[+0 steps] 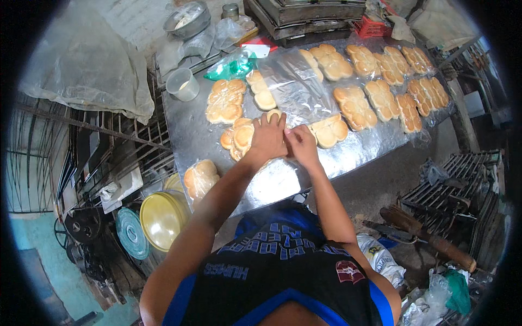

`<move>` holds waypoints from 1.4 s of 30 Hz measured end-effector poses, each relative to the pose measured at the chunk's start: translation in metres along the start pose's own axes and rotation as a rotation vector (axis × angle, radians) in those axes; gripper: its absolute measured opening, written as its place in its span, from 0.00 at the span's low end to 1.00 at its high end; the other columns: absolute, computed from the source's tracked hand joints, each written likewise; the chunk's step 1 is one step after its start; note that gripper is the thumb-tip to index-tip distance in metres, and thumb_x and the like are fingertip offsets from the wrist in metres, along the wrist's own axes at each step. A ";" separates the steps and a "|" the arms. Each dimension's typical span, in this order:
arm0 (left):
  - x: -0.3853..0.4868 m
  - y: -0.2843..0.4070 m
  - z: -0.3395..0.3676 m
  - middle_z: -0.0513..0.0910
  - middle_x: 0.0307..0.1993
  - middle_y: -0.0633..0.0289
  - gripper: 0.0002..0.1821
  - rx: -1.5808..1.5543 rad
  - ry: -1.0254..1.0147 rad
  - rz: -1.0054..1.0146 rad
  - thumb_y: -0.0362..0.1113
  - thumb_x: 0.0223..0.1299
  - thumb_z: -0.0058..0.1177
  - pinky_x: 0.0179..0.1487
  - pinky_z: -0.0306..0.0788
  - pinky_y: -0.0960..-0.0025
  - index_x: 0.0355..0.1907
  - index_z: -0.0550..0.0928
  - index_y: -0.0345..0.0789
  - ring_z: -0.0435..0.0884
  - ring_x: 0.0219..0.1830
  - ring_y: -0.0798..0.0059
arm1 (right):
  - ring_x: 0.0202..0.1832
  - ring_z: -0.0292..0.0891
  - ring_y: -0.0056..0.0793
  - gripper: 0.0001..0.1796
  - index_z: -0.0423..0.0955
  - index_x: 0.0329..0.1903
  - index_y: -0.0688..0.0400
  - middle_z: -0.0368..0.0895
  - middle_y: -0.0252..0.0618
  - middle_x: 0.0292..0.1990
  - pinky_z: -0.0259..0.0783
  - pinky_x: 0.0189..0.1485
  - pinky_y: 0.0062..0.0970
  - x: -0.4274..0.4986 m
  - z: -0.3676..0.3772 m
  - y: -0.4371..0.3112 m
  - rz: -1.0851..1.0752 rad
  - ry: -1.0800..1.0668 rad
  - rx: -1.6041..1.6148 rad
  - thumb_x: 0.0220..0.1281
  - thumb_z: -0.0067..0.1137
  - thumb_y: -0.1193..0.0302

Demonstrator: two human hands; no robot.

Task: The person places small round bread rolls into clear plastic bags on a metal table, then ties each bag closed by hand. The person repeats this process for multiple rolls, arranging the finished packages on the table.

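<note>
My left hand [269,136] lies with spread fingers on top of a cluster of bread rolls [243,136] near the front of the metal-topped table [346,157]. Close at its right, my right hand [301,140] has thumb and forefinger near each other at the rolls' edge; whether something thin is pinched there cannot be told. A stack of clear plastic bags [297,87] lies just beyond, over parts of unwrapped rolls [330,131]. Several clusters in clear plastic, such as the bagged rolls [355,108], stand to the right, with another bagged cluster [225,102] at the left.
A translucent plastic tub [182,84] and a green plastic bag [232,65] stand at the table's left back. Stacked metal pans [306,16] and a red plastic basket [371,27] are behind. Lidded yellow bucket [163,221] stands below the left edge; metal racks flank both sides.
</note>
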State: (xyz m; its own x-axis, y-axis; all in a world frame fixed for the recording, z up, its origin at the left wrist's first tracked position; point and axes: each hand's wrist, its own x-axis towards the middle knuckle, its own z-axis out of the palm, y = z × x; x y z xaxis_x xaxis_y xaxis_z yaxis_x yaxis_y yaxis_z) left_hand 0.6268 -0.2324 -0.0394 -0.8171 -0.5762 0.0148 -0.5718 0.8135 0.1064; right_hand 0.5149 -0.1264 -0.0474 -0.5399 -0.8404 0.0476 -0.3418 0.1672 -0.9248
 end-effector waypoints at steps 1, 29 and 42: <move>-0.002 0.001 -0.007 0.76 0.62 0.49 0.57 -0.016 -0.027 0.021 0.61 0.48 0.69 0.71 0.60 0.34 0.79 0.67 0.34 0.68 0.71 0.43 | 0.41 0.80 0.46 0.24 0.85 0.39 0.66 0.83 0.51 0.39 0.73 0.46 0.42 0.002 0.000 0.010 0.011 0.045 0.011 0.76 0.62 0.54; -0.087 -0.037 -0.184 0.71 0.64 0.50 0.40 -1.623 -0.025 0.149 0.56 0.72 0.53 0.70 0.69 0.54 0.76 0.58 0.36 0.77 0.65 0.60 | 0.42 0.82 0.25 0.09 0.79 0.43 0.60 0.85 0.34 0.36 0.77 0.50 0.29 0.012 -0.059 -0.183 -0.477 -0.397 0.054 0.63 0.70 0.80; -0.075 -0.032 -0.158 0.79 0.42 0.63 0.20 -1.018 0.112 0.109 0.30 0.58 0.65 0.51 0.75 0.61 0.54 0.80 0.35 0.78 0.44 0.68 | 0.31 0.77 0.16 0.16 0.64 0.42 0.57 0.79 0.38 0.44 0.72 0.25 0.19 -0.008 0.000 -0.121 -0.087 -0.234 0.820 0.70 0.62 0.86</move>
State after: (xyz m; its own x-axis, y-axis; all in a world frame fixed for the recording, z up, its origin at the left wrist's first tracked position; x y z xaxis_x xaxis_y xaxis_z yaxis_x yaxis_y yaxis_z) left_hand 0.7178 -0.2282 0.1134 -0.8193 -0.5501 0.1620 -0.1195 0.4400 0.8900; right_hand 0.5608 -0.1404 0.0643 -0.3343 -0.9327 0.1353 0.3386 -0.2529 -0.9063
